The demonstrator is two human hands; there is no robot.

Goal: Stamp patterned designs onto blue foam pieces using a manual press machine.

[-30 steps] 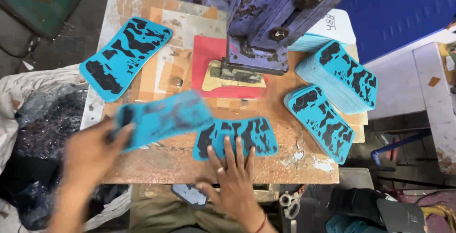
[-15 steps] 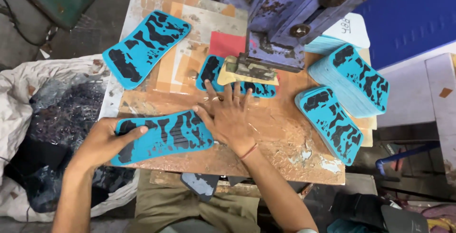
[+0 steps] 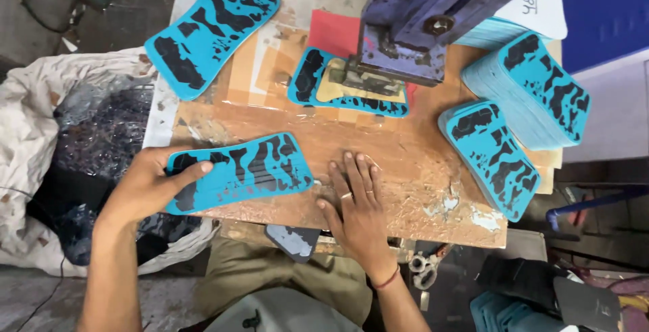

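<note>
The flat foam sheet [image 3: 240, 172] under your left hand [image 3: 145, 186] is bright turquoise with black camouflage-like blotches. The sheet under the press [image 3: 346, 85], the one at the far left corner [image 3: 209, 31] and the two stacks on your right [image 3: 492, 157] [image 3: 534, 88] carry the same turquoise-and-black pattern. The worn wooden tabletop [image 3: 399, 163] is orange-brown with pale patches. The metal press [image 3: 433, 14] is dull purple-blue, over a red sheet [image 3: 331, 33].
</note>
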